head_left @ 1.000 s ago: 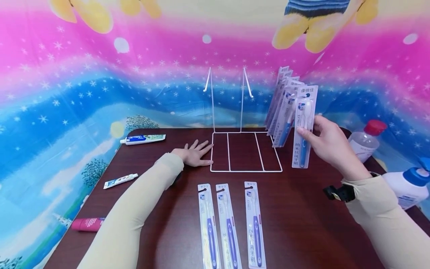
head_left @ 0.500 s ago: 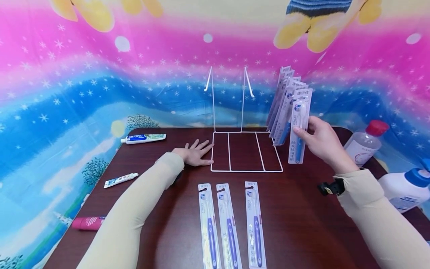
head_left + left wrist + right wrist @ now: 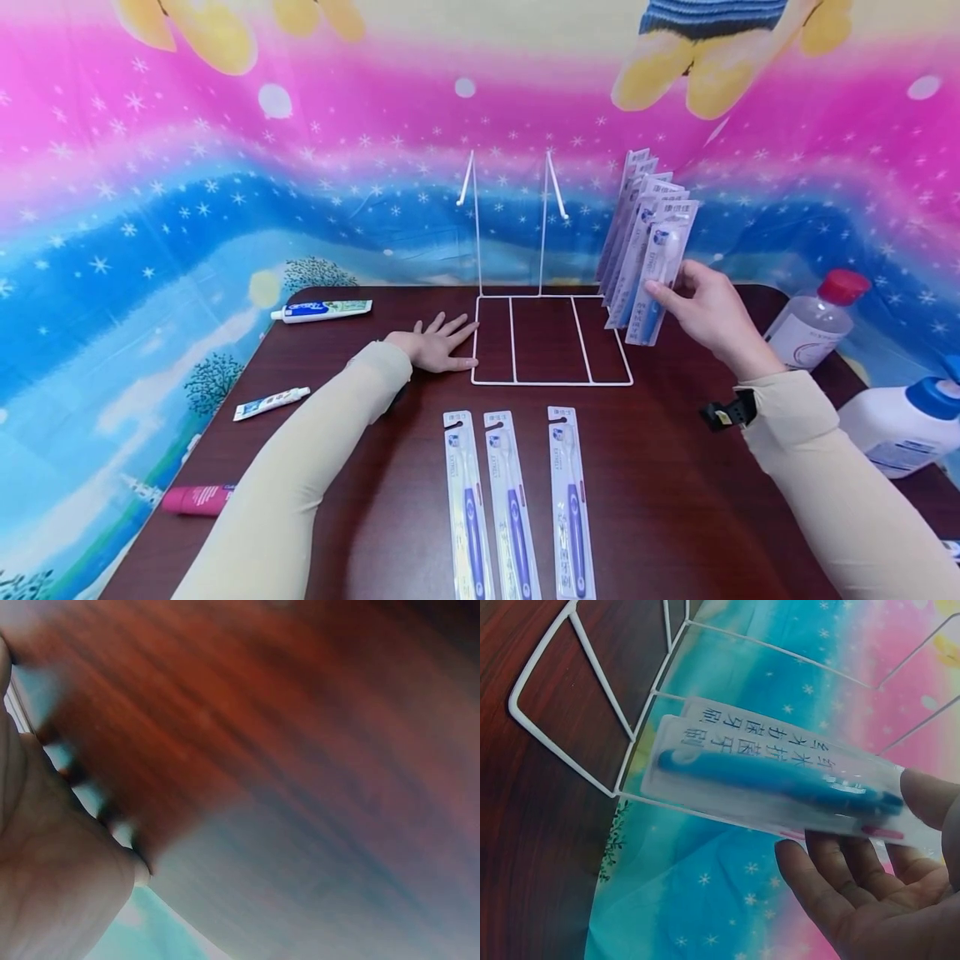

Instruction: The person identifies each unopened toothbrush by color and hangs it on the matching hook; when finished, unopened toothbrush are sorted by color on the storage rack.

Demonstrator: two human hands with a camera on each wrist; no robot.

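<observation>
My right hand (image 3: 712, 310) pinches the edge of a packaged blue toothbrush (image 3: 657, 287) between thumb and fingers. That pack stands upright, slightly tilted, right in front of a row of similar toothbrush packs (image 3: 624, 242) on the right side of the white wire rack (image 3: 551, 383). In the right wrist view, the blue toothbrush (image 3: 780, 780) overlaps another pack behind it. Whether its hole is over the hook cannot be told. My left hand (image 3: 433, 343) lies flat with spread fingers on the table, fingertips touching the rack's left side. Two hooks (image 3: 557, 187) at the middle and left of the rack hold nothing.
Three packaged purple toothbrushes (image 3: 467, 508) lie on the table (image 3: 652, 500) in front of the rack. Toothpaste tubes (image 3: 322, 311) and a pink tube (image 3: 197, 500) are at the left. A red-capped bottle (image 3: 813, 321) and a white pump bottle (image 3: 900, 429) stand at the right.
My right hand has moved left with the blue toothbrush pack, bringing it from apart on the right up to the front of the hanging row. The left hand has stayed in place.
</observation>
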